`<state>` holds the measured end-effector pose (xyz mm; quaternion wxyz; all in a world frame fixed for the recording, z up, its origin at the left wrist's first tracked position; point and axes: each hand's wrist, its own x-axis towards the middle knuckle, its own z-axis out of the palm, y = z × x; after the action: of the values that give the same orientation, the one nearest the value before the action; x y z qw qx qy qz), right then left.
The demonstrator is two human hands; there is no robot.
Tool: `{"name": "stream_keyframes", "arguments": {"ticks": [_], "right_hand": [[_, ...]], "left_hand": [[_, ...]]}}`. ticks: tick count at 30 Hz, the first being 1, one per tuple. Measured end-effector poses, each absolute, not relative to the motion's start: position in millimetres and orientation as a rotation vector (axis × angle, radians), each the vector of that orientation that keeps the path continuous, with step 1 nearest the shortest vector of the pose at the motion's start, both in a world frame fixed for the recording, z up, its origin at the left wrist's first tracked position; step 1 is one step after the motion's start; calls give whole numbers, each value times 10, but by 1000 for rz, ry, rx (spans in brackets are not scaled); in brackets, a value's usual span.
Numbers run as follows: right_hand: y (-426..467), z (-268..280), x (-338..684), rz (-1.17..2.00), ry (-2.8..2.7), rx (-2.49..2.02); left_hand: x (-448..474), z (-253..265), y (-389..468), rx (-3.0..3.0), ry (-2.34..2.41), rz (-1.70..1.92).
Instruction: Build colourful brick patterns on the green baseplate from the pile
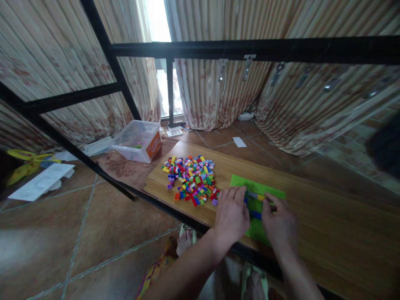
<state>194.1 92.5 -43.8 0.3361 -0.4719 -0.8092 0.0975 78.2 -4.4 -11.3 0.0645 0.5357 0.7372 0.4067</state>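
Note:
A green studded baseplate [243, 181] lies on the wooden bench top, partly covered by both hands. A row with a yellow toy brick [260, 197] and a greyish one stands on it, and a blue toy brick [256, 214] sits lower down. My left hand [233, 210] is closed at the plate's left side, its fingertips bent down by the dark and blue bricks; what they grip is hidden. Fingers pinched, my right hand [279, 221] touches the right end of the yellow brick.
Left of the plate spreads a pile of mixed toy bricks [192, 177]. A clear plastic box [134, 143] with an orange label stands on the floor beyond the left end of the bench top [337, 225]. A black metal frame [200, 49] crosses in front of curtains.

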Motion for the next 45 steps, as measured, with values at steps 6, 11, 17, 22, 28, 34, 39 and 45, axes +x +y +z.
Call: {"name": "stream_keyframes", "arguments": {"ticks": [6,11,17,22,28,34,39,45], "right_hand": [[684,-424,1697,422,-2093,-923],[212,-463,1446,694,-2327,-568],[-56,-501,1266,698,-2580,-470],[121,-494,1131,592,-2575,-553],[308,-529,989,610,-2536,-588],[445,-512,895,648,-2496,-602],[312,-407,899,603,-2415,-705],[-246,-324,897,865,-2443,-595]], "left_hand": [[581,-51,-80,1397,2191,1757],[22,61,-153,853,2166,2201],[-779,187,-736,544,2426,1655],[-848,160,-1153,857,2187,841],[-733,25,-1113,1024,2020,794],[-839,-62,-1031,1064,2262,817],[-884,-85,-984,1059,2423,788],[-923,-26,-994,834,2530,964]]}}
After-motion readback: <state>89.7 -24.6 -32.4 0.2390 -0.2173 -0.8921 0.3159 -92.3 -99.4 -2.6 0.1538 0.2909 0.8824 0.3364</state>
